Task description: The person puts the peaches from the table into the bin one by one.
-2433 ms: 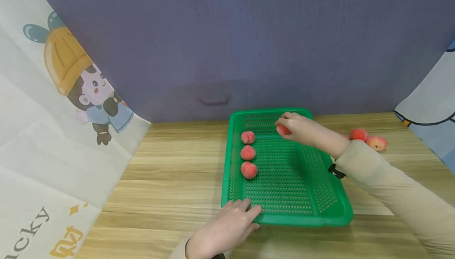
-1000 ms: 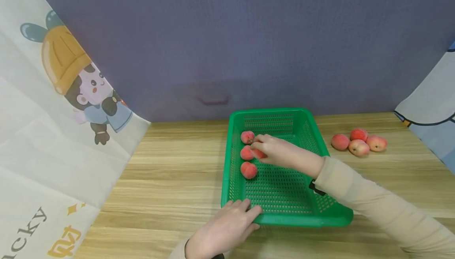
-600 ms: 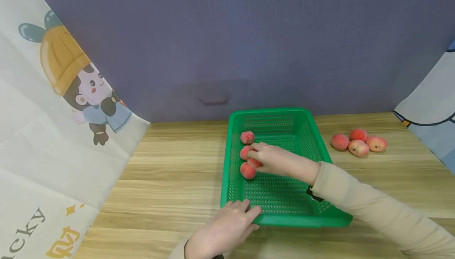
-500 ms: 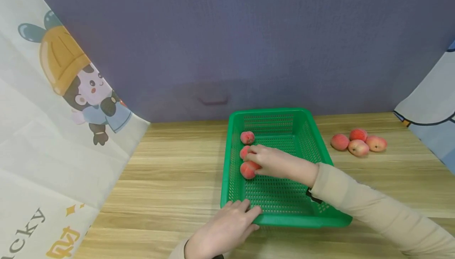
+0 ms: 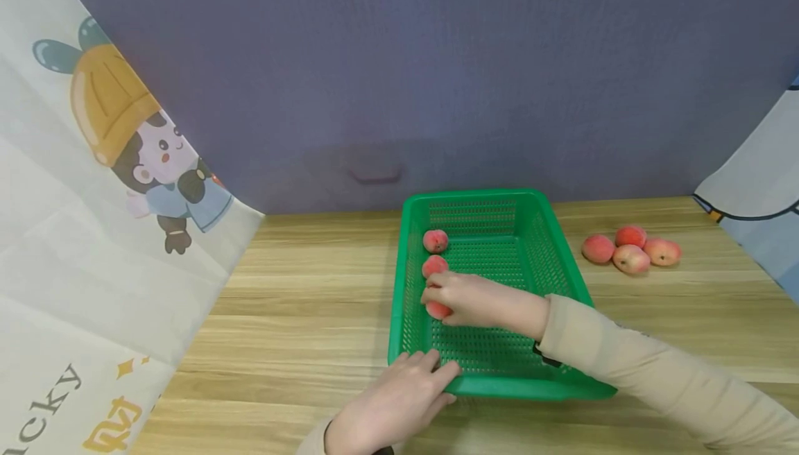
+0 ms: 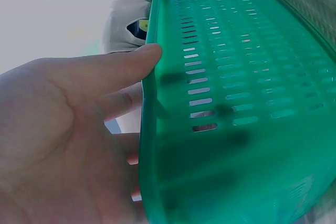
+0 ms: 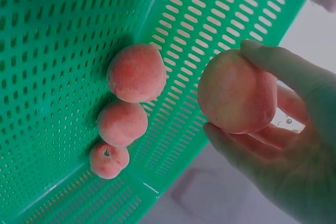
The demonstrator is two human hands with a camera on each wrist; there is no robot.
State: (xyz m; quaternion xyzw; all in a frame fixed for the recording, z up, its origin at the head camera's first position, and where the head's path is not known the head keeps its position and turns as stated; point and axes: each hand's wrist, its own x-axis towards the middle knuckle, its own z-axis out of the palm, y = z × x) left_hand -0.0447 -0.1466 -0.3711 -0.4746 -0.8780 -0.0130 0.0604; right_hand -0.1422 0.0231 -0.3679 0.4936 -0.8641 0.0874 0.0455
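Note:
My left hand [image 5: 394, 399] grips the near rim of a green perforated plastic basket [image 5: 518, 387]; in the left wrist view the thumb and fingers lie on opposite sides of the rim. Inside the basket, along its left wall, three peaches stand in a row, among them a far peach [image 5: 435, 241] and a middle peach [image 5: 434, 266]. My right hand [image 5: 468, 300] is over the near end of that row. Its thumb and fingers pinch another peach [image 7: 237, 92], apart from the nearest peach [image 7: 137, 73] of the row in the right wrist view.
Several loose peaches [image 5: 630, 259] lie together on the wooden table [image 5: 299, 302], right of the basket. Behind it rises a grey-blue partition [image 5: 374, 80]. A white printed sheet [image 5: 93, 268] covers the left side.
My right hand has carried its peach from the basket's far side leftward over the row, then nearer toward the row's front end. The left hand stays on the rim.

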